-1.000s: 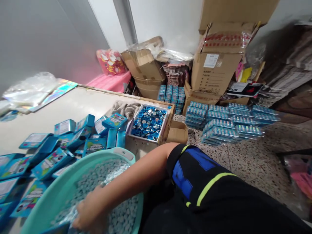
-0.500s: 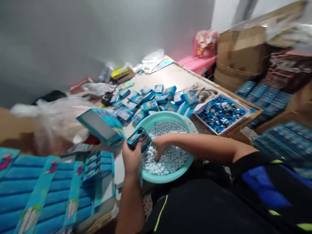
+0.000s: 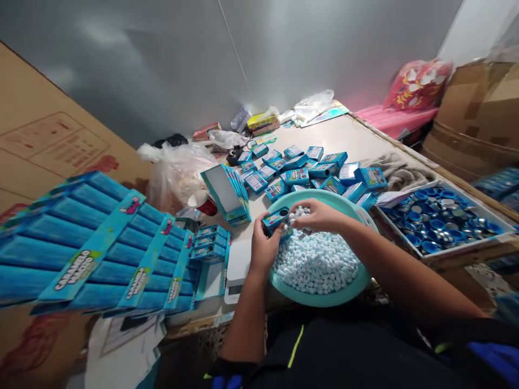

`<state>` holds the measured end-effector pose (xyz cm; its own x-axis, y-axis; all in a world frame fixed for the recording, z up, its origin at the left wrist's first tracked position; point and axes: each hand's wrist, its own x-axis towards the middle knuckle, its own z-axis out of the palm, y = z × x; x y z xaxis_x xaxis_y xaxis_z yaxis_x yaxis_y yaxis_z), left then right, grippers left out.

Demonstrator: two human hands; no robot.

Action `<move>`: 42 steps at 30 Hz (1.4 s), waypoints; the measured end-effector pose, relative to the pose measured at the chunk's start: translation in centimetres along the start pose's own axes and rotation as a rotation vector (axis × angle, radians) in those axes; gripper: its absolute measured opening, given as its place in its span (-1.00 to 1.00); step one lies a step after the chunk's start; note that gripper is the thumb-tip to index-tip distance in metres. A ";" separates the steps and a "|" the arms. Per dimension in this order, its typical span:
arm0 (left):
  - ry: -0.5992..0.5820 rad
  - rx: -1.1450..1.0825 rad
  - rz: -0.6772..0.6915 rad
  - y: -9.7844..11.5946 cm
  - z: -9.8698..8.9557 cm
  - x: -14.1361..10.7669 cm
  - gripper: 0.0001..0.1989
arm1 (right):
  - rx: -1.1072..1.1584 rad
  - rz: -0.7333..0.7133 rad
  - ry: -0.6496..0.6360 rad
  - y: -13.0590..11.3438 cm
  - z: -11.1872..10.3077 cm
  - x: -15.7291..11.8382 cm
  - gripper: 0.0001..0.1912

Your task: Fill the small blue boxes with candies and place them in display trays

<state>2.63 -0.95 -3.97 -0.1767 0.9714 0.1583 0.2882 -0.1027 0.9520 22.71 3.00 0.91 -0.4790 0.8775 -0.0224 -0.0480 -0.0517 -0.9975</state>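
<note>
Left hand (image 3: 263, 254) nearest, its fingers (image 3: 258, 233) closed around a small blue tin (image 3: 274, 219); right hand (image 3: 314, 215), fingers curled over pale blue candies (image 3: 316, 265), above a teal basin (image 3: 324, 299) heaped with them. Beyond, loose blue boxes (image 3: 295, 176) across the worktop (image 3: 365, 138), and a tray of blue lids (image 3: 441, 221) off right.

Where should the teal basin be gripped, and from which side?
By the near rim of the teal basin, from the person's side, probably with both hands: the flared lip is free there, while the left hand and right hand work at the far-left rim above the pale blue sweets.
</note>
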 end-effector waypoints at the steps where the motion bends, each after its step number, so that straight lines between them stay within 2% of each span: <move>1: -0.017 0.027 0.012 0.1 0.0 -0.1 -0.45 | 0.049 -0.018 0.048 -0.2 0.1 0.0 -0.81; 5: -0.112 0.160 0.047 1.0 0.1 -0.6 -0.58 | 0.194 -0.113 0.284 -0.5 0.6 0.3 -0.72; 8: -0.148 0.195 0.048 2.0 0.6 -1.2 -0.57 | 0.324 -0.178 0.392 -0.4 0.7 0.6 -0.67; 12: -0.228 0.193 0.026 2.7 1.5 -2.0 -0.55 | 0.437 -0.194 0.424 -0.5 0.8 1.0 -0.61; 15: -0.328 0.212 0.032 2.6 1.8 -2.1 -0.54 | 0.457 -0.166 0.396 -0.4 1.0 1.0 -0.60; 17: -0.346 0.225 0.031 2.5 1.8 -1.9 -0.55 | 0.463 -0.139 0.362 -0.4 1.1 1.0 -0.61; 22: -0.345 0.239 0.028 2.2 1.8 -1.6 -0.55 | 0.474 -0.099 0.350 -0.5 1.2 0.7 -0.66; 26: -0.297 0.228 0.060 2.4 1.6 -1.9 -0.54 | 0.467 -0.107 0.361 -0.7 1.1 0.6 -0.70; 31: -0.196 0.211 0.210 2.5 1.0 -2.4 -0.54 | 0.464 -0.130 0.355 -0.6 1.0 0.6 -0.71; 34: -0.139 0.198 0.228 2.1 1.0 -2.3 -0.54 | 0.443 -0.131 0.334 -0.5 1.0 0.6 -0.71; 42: -0.090 0.234 0.284 1.3 1.1 -2.0 -0.54 | 0.025 -0.247 0.296 0.2 0.8 0.5 -0.70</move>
<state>4.36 -2.78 -3.29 0.0212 0.9272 0.3741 0.5226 -0.3292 0.7865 21.74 2.99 0.72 -0.1769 0.9645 0.1959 -0.1532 0.1697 -0.9735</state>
